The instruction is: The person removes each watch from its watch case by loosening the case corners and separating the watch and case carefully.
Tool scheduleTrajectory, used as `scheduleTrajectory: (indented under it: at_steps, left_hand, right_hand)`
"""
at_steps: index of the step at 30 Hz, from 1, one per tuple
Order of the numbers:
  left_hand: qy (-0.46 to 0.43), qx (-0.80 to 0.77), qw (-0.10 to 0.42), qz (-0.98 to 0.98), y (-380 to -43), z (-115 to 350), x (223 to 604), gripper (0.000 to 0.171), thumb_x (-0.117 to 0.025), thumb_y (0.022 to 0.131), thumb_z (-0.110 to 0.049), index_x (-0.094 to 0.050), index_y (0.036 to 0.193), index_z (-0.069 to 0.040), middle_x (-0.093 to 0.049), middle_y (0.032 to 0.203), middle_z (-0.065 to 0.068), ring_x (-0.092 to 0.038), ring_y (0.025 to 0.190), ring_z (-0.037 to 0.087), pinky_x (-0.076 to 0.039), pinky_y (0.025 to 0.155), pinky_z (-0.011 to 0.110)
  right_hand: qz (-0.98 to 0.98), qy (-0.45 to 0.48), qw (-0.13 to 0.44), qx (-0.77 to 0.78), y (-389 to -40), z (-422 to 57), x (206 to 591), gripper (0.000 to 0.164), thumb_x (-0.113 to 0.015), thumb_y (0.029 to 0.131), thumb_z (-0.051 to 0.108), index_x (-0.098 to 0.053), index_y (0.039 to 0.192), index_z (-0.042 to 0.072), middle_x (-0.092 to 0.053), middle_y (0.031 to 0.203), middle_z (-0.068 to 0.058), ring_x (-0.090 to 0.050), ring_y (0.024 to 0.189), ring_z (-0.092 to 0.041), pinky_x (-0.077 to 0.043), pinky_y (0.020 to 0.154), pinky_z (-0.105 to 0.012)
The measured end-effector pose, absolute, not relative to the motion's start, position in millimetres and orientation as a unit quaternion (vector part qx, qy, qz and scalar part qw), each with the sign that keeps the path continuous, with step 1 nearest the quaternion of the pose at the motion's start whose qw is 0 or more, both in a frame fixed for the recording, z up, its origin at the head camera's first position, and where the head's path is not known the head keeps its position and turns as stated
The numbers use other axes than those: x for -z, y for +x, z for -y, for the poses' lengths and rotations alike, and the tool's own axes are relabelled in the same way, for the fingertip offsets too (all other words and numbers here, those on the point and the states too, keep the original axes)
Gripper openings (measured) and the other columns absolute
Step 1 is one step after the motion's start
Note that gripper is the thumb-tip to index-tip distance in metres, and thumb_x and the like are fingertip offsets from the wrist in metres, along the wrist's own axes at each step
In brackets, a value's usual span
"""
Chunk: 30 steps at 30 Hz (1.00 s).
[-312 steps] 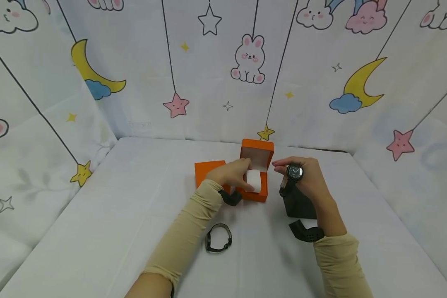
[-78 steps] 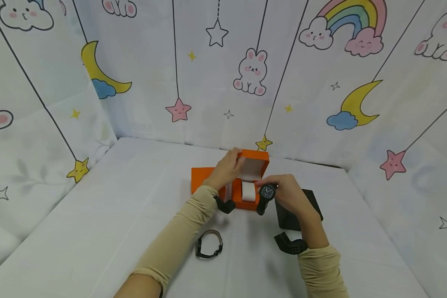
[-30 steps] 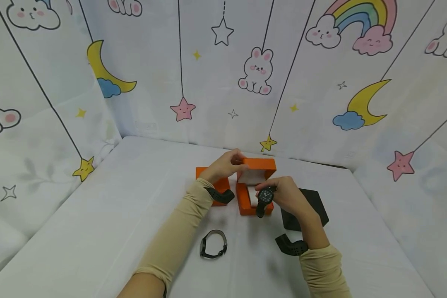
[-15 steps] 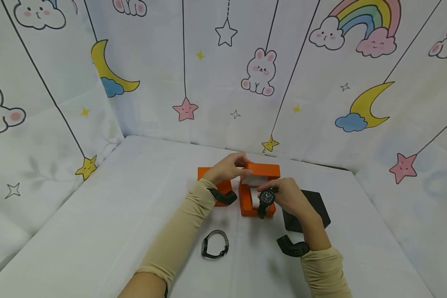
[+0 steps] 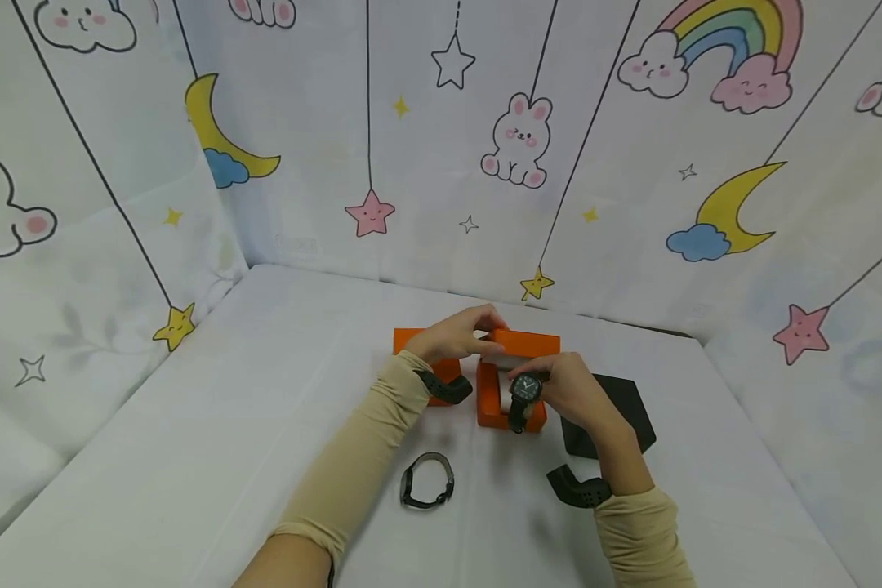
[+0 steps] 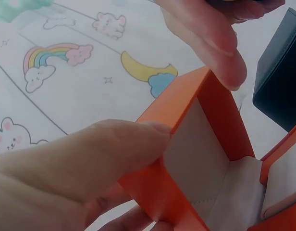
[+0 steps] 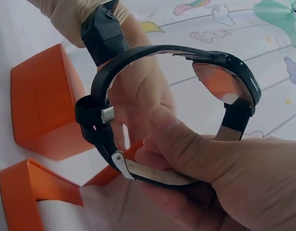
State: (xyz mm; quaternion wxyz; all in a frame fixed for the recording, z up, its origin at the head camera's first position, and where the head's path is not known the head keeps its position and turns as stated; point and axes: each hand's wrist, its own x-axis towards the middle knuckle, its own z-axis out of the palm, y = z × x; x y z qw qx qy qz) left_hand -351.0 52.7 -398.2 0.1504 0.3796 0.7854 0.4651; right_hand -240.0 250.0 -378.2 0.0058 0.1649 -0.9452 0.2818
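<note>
My left hand point(image 5: 456, 336) pinches the left side of the hinged lid point(image 5: 532, 343) of an orange watch box point(image 5: 488, 402), thumb on one face and fingers behind. The lid leans forward over the base, part open. Inside the base sits a white cushion point(image 5: 505, 395), partly hidden by my right hand point(image 5: 569, 388). That hand pinches a black wristwatch point(image 5: 525, 389) by its strap, held just above the front of the box. Seen from the right wrist, the strap point(image 7: 102, 79) is buckled into a loop with nothing inside it.
A second orange box point(image 5: 404, 338) lies left of the open one, partly behind my left hand. On the right stands a black box point(image 5: 623, 408), partly behind my right wrist. Another buckled watch point(image 5: 406, 487) lies on the white table point(image 5: 323, 523) in front.
Earlier my left fingers were at the cushion; now they hold the lid, which has tipped forward and lower. My right hand has brought the watch leftward from beside the box to its front.
</note>
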Motion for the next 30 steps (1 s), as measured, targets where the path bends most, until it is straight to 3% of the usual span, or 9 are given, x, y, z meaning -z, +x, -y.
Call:
scheduleTrajectory:
  at_steps: [4,8,20,30]
  left_hand:
    - [0.404,-0.435,0.151,-0.790,-349.0,-52.5,395.9,0.044,-0.063,0.084,-0.031,-0.051,0.125,-0.022,-0.050,0.123,-0.004,-0.046,0.110,0.015,-0.038,0.096,0.034]
    - [0.401,-0.434,0.157,-0.791,-348.6,-52.4,396.4,0.043,-0.064,0.083,-0.032,-0.054,0.124,-0.027,-0.051,0.119,-0.008,-0.046,0.104,0.013,-0.039,0.092,0.033]
    - [0.386,-0.444,0.156,-0.793,-348.3,-53.3,398.5,0.042,-0.068,0.079,-0.033,-0.058,0.119,-0.028,-0.053,0.115,-0.010,-0.046,0.101,0.014,-0.038,0.092,0.033]
    - [0.390,-0.444,0.155,-0.792,-349.1,-53.9,398.5,0.040,-0.068,0.080,-0.027,-0.060,0.118,-0.026,-0.056,0.110,-0.008,-0.044,0.110,0.025,-0.038,0.090,0.032]
  right_hand:
    - [0.946,0.161,0.010,-0.282,-239.2,-252.4,377.3,0.017,-0.062,0.085,0.016,-0.071,0.099,0.016,-0.066,0.078,0.006,-0.051,0.073,-0.014,-0.044,0.061,-0.024]
    - [0.943,0.167,0.020,-0.287,-239.2,-254.1,376.7,0.021,-0.060,0.086,0.026,-0.071,0.100,0.017,-0.067,0.082,0.007,-0.055,0.079,-0.013,-0.047,0.071,-0.027]
    - [0.943,0.177,0.022,-0.282,-239.4,-253.6,376.4,0.019,-0.062,0.084,0.025,-0.071,0.099,0.021,-0.068,0.084,0.008,-0.055,0.082,-0.014,-0.049,0.076,-0.031]
    - [0.945,0.170,0.017,-0.279,-238.7,-252.9,376.3,0.018,-0.062,0.084,0.024,-0.071,0.100,0.021,-0.067,0.080,0.008,-0.054,0.082,-0.015,-0.048,0.076,-0.032]
